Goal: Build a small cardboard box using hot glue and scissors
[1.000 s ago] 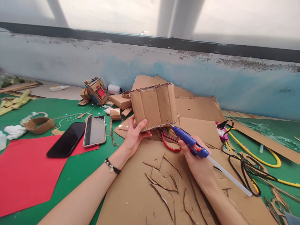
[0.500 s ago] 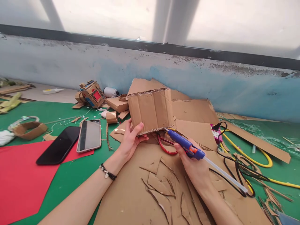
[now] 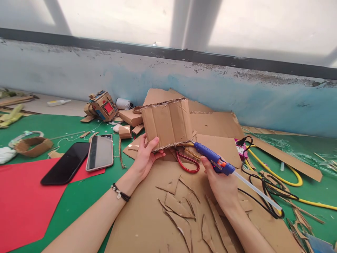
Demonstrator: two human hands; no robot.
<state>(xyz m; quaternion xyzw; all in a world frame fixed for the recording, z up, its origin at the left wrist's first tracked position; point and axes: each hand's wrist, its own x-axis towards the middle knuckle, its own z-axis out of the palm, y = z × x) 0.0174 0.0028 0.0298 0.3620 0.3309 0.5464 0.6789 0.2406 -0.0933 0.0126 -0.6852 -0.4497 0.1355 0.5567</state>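
Observation:
My left hand grips the lower left corner of a folded cardboard piece and holds it upright above the table. My right hand is closed round a blue hot glue gun with a clear glue stick out the back. The gun's nozzle touches the lower right edge of the cardboard piece. Red-handled scissors lie just under the piece, between my hands.
Large cardboard sheets with cut scraps cover the green table. Two phones and red paper lie at the left. A small cardboard robot stands at the back. Black and yellow cables tangle at the right.
The glue gun's nozzle slid a little to the right along the bottom edge of the cardboard piece. The view shifted slightly; my left hand kept its grip.

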